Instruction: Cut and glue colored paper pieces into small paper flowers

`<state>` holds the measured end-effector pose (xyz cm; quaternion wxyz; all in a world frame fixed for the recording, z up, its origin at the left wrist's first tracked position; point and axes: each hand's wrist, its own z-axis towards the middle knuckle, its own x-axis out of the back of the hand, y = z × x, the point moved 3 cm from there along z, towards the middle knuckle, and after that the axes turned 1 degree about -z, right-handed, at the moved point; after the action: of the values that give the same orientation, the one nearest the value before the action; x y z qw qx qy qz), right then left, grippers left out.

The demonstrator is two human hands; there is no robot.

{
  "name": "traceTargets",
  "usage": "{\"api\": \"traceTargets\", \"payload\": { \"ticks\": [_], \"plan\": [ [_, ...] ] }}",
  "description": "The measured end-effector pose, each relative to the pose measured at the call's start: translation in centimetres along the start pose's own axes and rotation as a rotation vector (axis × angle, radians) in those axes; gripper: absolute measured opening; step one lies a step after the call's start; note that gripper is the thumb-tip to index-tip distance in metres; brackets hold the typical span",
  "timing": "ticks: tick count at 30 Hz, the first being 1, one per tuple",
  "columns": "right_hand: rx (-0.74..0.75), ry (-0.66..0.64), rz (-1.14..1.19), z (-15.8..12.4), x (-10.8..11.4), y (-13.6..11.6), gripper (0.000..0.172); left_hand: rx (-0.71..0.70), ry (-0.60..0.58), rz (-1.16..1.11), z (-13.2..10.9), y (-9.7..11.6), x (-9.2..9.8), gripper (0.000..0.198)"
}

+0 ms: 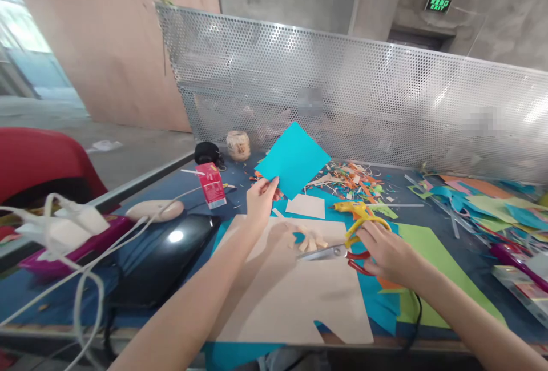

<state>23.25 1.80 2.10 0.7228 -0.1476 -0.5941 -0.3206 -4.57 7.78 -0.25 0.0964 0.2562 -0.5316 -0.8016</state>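
Pinching the lower corner of a turquoise paper sheet (294, 160), my left hand (262, 197) has thumb and fingers clamped on it; the sheet is lifted off the desk, tilted like a diamond, flat and uncreased. My right hand (385, 252) is closed over the handles of the scissors (331, 253), one loop yellow, one red; can't tell which fingers go through the loops, knuckles cover them. The metal blades read as together, lying on a big beige card sheet (291, 297) with a notch cut from its near edge. Small beige offcuts (309, 241) sit just beside the blade tips. A yellow glue gun (351, 208) is just behind the right hand, its nose hidden. A green sheet (432, 271) pokes out under the right wrist. Behind it is a heap of orange, white and green scraps (349, 176). A small jar (238, 145) stands near the perforated metal screen (342, 91), contents unreadable. A red carton (212, 184) stands upright further left. The white cables (77, 228) are cut off at the frame edge.
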Motion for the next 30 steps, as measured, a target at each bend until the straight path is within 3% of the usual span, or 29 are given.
{"api": "traceTargets", "payload": {
  "ticks": [4, 8, 12, 18, 30],
  "plan": [
    [-0.183, 0.135, 0.207, 0.7, 0.7, 0.4, 0.023, 0.046, -0.018, -0.073, -0.7, 0.3, -0.6, 0.035],
    [-0.379, -0.019, 0.401, 2.5, 0.3, 0.0, 0.028, 0.052, -0.015, -0.159, -0.8, 0.7, -0.9, 0.037],
    [-0.408, -0.085, 0.457, 4.3, 0.1, -0.6, 0.031, 0.043, 0.013, -0.205, -0.7, 1.2, -0.9, 0.038],
    [-0.376, -0.145, 0.544, 5.9, -0.4, -0.8, 0.038, 0.05, -0.036, -0.208, -1.5, 1.9, -1.3, 0.035],
    [-0.366, -0.217, 0.643, 4.1, -1.7, -0.7, 0.029, 0.05, -0.178, -0.154, -3.1, 2.2, -2.5, 0.026]
  ]
}}
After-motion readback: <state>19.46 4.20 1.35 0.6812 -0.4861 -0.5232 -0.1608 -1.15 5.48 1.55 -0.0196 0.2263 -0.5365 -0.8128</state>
